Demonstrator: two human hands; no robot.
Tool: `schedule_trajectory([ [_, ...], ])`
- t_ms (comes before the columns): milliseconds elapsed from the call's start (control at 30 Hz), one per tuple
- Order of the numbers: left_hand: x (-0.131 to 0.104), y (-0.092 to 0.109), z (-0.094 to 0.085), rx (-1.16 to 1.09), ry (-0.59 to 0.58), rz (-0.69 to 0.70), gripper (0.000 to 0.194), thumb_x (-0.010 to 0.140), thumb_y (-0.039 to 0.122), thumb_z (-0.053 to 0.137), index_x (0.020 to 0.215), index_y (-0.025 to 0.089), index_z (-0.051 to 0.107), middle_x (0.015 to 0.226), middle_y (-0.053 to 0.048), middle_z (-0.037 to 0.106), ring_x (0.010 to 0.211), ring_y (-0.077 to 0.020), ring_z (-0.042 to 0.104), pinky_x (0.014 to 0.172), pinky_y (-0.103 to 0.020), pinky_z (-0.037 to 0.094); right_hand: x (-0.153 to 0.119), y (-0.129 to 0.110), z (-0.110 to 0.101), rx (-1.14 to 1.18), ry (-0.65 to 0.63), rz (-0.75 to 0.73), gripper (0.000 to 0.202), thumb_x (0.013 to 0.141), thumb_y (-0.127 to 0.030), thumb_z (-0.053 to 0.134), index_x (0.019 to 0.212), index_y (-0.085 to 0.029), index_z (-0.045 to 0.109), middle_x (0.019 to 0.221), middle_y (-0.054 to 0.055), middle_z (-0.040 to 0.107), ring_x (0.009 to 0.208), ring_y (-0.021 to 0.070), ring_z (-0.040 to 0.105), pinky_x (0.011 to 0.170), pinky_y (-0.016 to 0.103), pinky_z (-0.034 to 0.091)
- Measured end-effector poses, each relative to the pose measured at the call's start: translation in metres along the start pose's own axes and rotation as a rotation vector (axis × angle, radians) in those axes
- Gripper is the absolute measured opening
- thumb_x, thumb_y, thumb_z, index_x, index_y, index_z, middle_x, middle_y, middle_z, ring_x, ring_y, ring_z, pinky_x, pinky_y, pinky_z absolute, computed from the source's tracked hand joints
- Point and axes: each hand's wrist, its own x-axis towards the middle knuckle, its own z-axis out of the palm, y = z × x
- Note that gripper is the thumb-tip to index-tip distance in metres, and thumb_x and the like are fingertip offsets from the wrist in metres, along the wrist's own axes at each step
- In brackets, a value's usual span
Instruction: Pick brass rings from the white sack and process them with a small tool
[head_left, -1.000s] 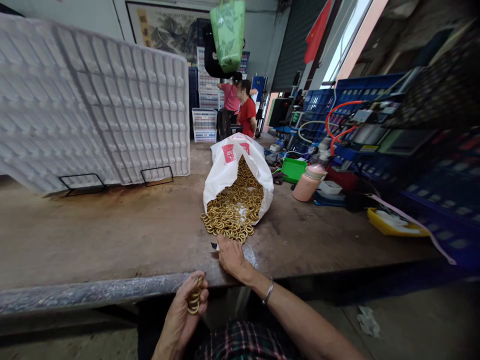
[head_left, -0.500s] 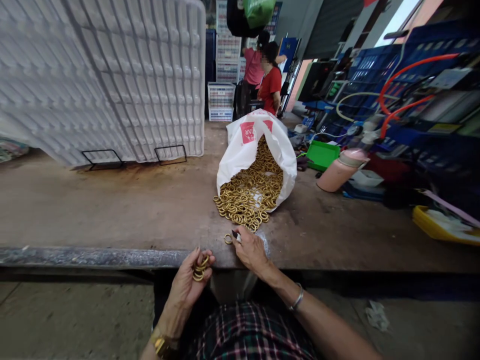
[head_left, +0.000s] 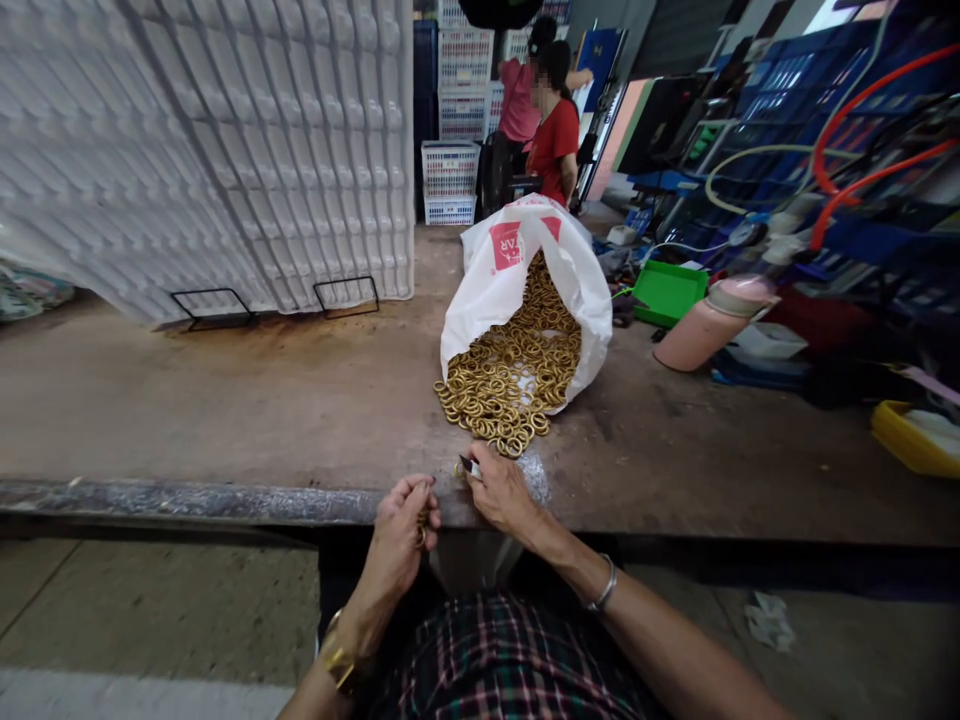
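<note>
Indoors, brown worktable [head_left: 315, 400] with stacked crates [head_left: 450, 180] behind

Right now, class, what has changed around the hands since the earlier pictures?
The left hand has closed further over its rings. A single ring has left the pile toward the person, beside the dark-tipped tool in the right hand. The white bag stayed put.

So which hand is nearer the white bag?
Right. The right hand is just in front of the rings spilling from the white bag; the left hand is farther off, by the table edge.
</note>
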Motion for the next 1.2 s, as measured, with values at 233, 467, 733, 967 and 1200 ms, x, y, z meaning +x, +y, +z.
schedule_trajectory([
  [233,0.004,-0.006,0.009,0.298,-0.012,0.081,0.035,0.070,0.050,0.060,0.077,0.015,0.054,0.050,0.007,0.043,0.039,-0.0049,0.036,0.035,-0.015,0.026,-0.008,-0.014,-0.004,0.261,0.020,-0.187,0.018,0.073,-0.010,0.044,0.086,-0.019,0.052,0.081,0.003,0.060,0.075,0.0141,0.053,0.066,0.022,0.036],
  [467,0.005,-0.009,0.011,0.494,0.059,0.309,0.023,0.074,0.038,0.059,0.073,0.015,0.063,0.050,0.004,0.047,0.046,-0.0084,0.042,0.047,-0.019,0.035,-0.005,-0.014,-0.007,0.532,-0.077,0.101,0.021,0.084,-0.031,0.041,0.073,-0.019,0.055,0.057,-0.004,0.052,0.055,0.0097,0.047,0.053,0.020,0.034],
  [733,0.005,-0.009,0.013,0.494,-0.006,0.240,0.027,0.074,0.041,0.058,0.071,0.014,0.061,0.054,0.003,0.050,0.046,-0.0072,0.040,0.044,-0.018,0.033,-0.002,-0.012,-0.004,0.705,-0.148,0.186,0.024,0.081,-0.030,0.044,0.063,-0.017,0.054,0.055,-0.005,0.052,0.053,0.0081,0.046,0.052,0.019,0.034],
  [967,0.002,-0.008,0.007,0.269,-0.080,0.027,0.033,0.072,0.048,0.059,0.084,0.017,0.052,0.060,0.005,0.048,0.042,-0.0045,0.038,0.037,-0.015,0.026,0.001,-0.016,-0.003,0.580,-0.041,0.148,0.014,0.076,-0.026,0.049,0.067,-0.018,0.056,0.059,-0.006,0.052,0.058,0.0085,0.047,0.056,0.019,0.034],
  [1200,0.002,-0.007,0.003,0.252,-0.107,0.046,0.032,0.073,0.047,0.059,0.077,0.017,0.050,0.060,0.005,0.048,0.043,-0.0043,0.039,0.038,-0.015,0.027,-0.001,-0.021,-0.004,0.592,-0.067,0.119,0.014,0.076,-0.025,0.047,0.069,-0.018,0.057,0.061,-0.005,0.053,0.061,0.0092,0.047,0.059,0.019,0.035],
])
